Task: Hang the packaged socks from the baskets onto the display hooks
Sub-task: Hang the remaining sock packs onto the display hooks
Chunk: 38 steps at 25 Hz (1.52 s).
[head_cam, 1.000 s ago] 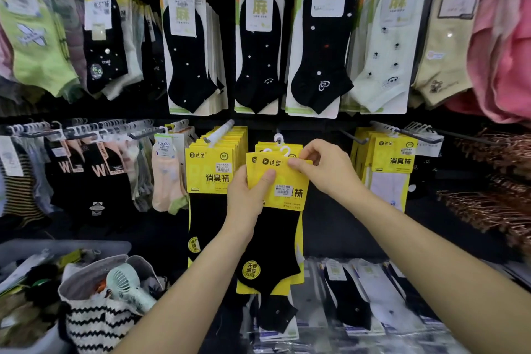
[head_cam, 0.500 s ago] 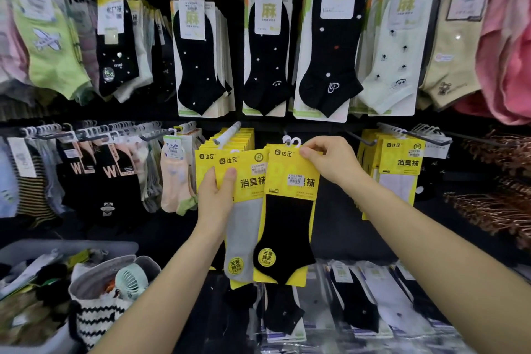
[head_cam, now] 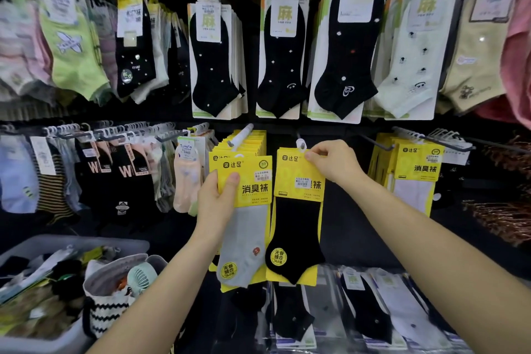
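Observation:
My left hand (head_cam: pixel 217 198) grips a yellow-carded pack of grey socks (head_cam: pixel 244 238) by its card's left edge, in front of a full hook of the same yellow packs (head_cam: pixel 242 142). My right hand (head_cam: pixel 333 164) pinches the top edge of a yellow-carded pack of black socks (head_cam: pixel 297 236) just below its white hanger loop (head_cam: pixel 300 144), which sits at a dark display hook. The two packs hang side by side, edges touching.
A grey basket (head_cam: pixel 86 244) with loose sock packs stands at lower left, with a striped bag (head_cam: pixel 109 310) holding a small fan in front of it. More yellow packs (head_cam: pixel 416 169) hang at right. Flat packs lie on the shelf below.
The two packs, held together a second ago, have been separated: my left hand carried the grey pack leftward, and my right hand raised the black pack up to the hook.

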Each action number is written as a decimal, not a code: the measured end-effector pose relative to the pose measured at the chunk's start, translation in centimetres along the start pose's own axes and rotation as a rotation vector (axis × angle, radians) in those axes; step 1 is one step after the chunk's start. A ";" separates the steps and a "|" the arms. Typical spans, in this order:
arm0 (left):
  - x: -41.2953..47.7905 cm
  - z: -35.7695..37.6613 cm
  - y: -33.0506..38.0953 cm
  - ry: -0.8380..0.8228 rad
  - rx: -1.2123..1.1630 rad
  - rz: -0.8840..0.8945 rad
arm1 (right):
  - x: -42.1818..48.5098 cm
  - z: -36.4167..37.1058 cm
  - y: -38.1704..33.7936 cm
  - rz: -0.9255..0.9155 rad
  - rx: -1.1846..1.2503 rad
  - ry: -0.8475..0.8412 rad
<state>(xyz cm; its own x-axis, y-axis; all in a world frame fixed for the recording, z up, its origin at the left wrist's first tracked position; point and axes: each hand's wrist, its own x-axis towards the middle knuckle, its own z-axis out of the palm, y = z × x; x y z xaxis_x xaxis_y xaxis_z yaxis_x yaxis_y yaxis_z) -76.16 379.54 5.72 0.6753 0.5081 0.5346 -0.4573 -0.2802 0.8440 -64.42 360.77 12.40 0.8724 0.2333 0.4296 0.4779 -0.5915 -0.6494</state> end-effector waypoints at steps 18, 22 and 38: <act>-1.6 8.0 1.3 -0.215 0.011 -0.050 | -2.7 -2.7 -1.5 -0.295 -0.050 -0.015; -1.2 8.8 1.4 -0.111 -0.072 -0.074 | -1.0 -2.9 -2.5 -0.218 0.112 0.053; -0.2 8.9 -1.9 -0.191 0.127 -0.177 | 3.0 0.9 0.0 -0.041 0.190 0.113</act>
<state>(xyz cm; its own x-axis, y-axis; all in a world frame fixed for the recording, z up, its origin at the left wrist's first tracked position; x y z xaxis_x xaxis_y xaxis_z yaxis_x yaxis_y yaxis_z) -70.31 372.74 4.36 0.8407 0.3987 0.3664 -0.2543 -0.3067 0.9172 -61.75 362.19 13.13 0.8401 0.1595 0.5184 0.5324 -0.4252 -0.7320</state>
